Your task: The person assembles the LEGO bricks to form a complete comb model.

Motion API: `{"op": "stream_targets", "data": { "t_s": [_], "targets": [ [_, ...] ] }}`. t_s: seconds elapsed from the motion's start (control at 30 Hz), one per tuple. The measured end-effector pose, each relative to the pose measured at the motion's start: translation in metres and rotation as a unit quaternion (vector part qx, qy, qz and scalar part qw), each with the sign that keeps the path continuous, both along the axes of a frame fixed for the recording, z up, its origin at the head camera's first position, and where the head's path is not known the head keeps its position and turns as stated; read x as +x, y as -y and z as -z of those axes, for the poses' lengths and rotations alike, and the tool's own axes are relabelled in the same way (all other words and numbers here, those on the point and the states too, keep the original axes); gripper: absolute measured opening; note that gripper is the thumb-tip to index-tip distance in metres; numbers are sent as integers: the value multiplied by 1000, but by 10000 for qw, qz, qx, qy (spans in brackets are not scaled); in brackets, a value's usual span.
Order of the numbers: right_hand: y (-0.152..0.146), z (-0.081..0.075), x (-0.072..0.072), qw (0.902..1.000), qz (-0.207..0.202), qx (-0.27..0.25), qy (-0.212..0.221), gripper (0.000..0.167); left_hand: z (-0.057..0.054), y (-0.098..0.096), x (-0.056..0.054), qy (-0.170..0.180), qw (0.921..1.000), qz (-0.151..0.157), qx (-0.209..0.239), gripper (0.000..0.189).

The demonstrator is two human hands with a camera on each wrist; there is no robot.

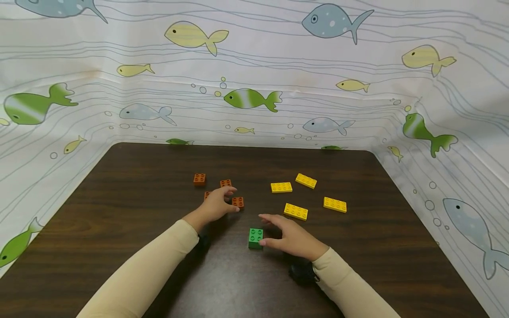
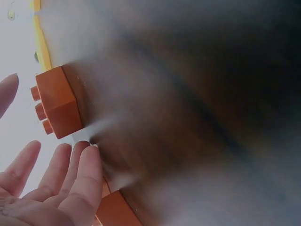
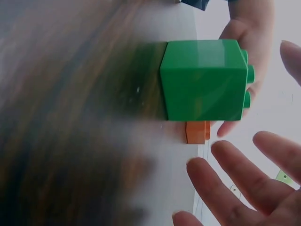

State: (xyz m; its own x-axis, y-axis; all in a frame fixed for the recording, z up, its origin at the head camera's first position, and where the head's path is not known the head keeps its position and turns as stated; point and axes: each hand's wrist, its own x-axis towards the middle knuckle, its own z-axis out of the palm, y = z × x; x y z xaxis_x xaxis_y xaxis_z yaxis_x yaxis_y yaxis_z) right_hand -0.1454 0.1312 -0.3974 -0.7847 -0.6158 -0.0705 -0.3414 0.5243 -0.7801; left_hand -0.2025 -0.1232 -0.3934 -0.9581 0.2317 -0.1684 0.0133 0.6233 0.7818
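Observation:
My left hand (image 1: 216, 204) hovers among several orange two-by-two toy bricks, fingers spread and holding nothing. Nearest to it is one orange brick (image 1: 237, 202), which in the left wrist view stands as a brick (image 2: 61, 103) between thumb and fingertips, apparently not gripped. Partly covered by this hand is another orange brick (image 1: 207, 194). My right hand (image 1: 290, 236) is beside a taller green brick (image 1: 256, 238), thumb close to its right side; whether they touch cannot be told. In the right wrist view the green brick (image 3: 204, 80) stands upright, with the relaxed fingers (image 3: 249, 183) apart from it.
Several flat yellow bricks lie right of centre, among them one yellow brick (image 1: 295, 211) just beyond my right fingers. Farther back left are two orange bricks, one a brick (image 1: 199, 179) by itself. A fish-patterned sheet (image 1: 254, 66) walls the dark wooden table (image 1: 119, 212).

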Motion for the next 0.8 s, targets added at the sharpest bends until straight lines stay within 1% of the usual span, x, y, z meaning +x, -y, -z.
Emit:
{"op": "stream_targets", "data": {
  "t_s": [0.2, 0.37, 0.5, 0.8],
  "targets": [
    [4, 3, 0, 9998, -117, 139, -20, 64, -2, -5, -2, -29, 9996, 62, -276, 58],
    [7, 5, -1, 9997, -155, 197, 38, 59, -3, -7, -4, -12, 9995, 96, -311, 57],
    [9, 6, -2, 9995, -187, 226, 117, 52, -2, -7, -6, 28, 9993, 116, -345, 56],
    [10, 5, -2, 9997, -167, 128, 153, 42, -2, -8, -7, 85, 9989, 162, -443, 52]
  ]
}}
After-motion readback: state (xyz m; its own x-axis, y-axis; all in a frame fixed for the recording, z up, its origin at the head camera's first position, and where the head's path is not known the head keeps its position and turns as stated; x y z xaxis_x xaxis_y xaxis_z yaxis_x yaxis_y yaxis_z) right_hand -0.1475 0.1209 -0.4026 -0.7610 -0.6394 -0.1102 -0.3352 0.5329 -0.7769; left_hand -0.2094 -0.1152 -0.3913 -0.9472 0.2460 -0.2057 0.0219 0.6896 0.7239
